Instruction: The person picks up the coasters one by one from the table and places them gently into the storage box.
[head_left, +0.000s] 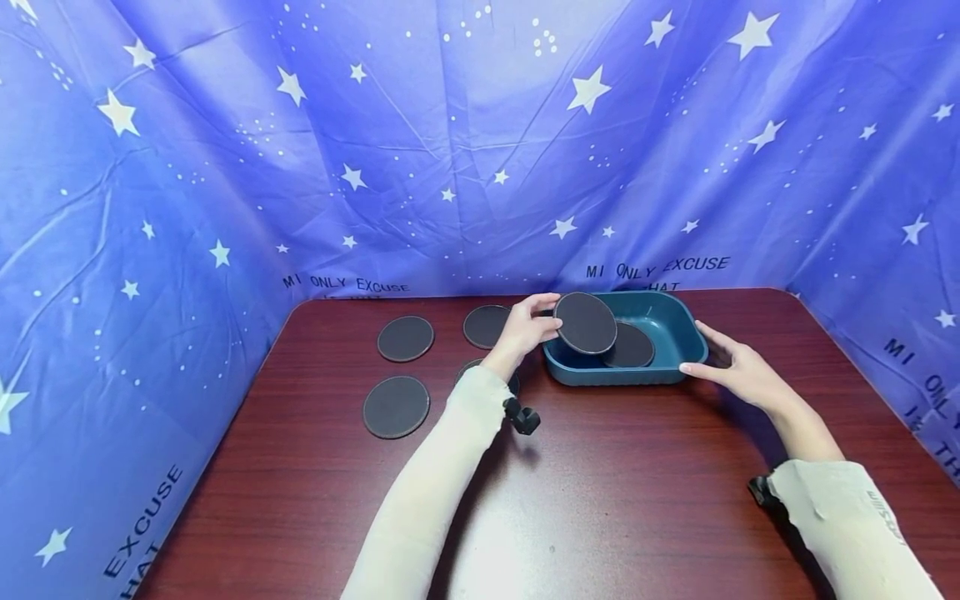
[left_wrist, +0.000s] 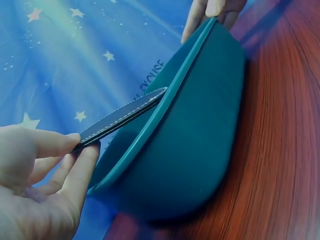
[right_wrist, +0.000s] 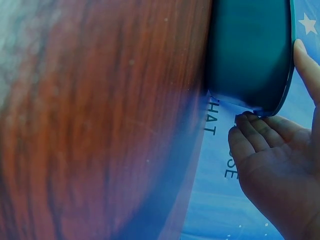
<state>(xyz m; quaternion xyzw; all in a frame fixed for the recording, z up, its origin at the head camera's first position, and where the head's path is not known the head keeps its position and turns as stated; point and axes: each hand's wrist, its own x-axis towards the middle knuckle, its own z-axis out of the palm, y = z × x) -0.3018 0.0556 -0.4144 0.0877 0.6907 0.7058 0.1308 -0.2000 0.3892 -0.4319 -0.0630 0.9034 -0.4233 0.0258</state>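
My left hand (head_left: 525, 329) pinches a round black coaster (head_left: 585, 322) by its edge, thumb on one face and fingers on the other. That coaster is tilted over the left part of a teal rectangular bin (head_left: 622, 377); light stitching runs round its rim in the left wrist view. Inside the bin lies another black coaster (head_left: 633, 347), partly covered by the held one. At the bin's right end my right hand (head_left: 742, 375) touches the wall with fairly straight fingers, its thumb near the front corner. The right wrist view shows this hand (right_wrist: 280, 160) against the bin's end.
Several more black coasters lie left of the bin, among them a back-left coaster (head_left: 406, 338), a front-left coaster (head_left: 396, 407) and one behind my left wrist (head_left: 482, 326). Another is mostly hidden under my left forearm. A blue star-patterned curtain (head_left: 450, 167) encloses the reddish wooden table (head_left: 600, 500).
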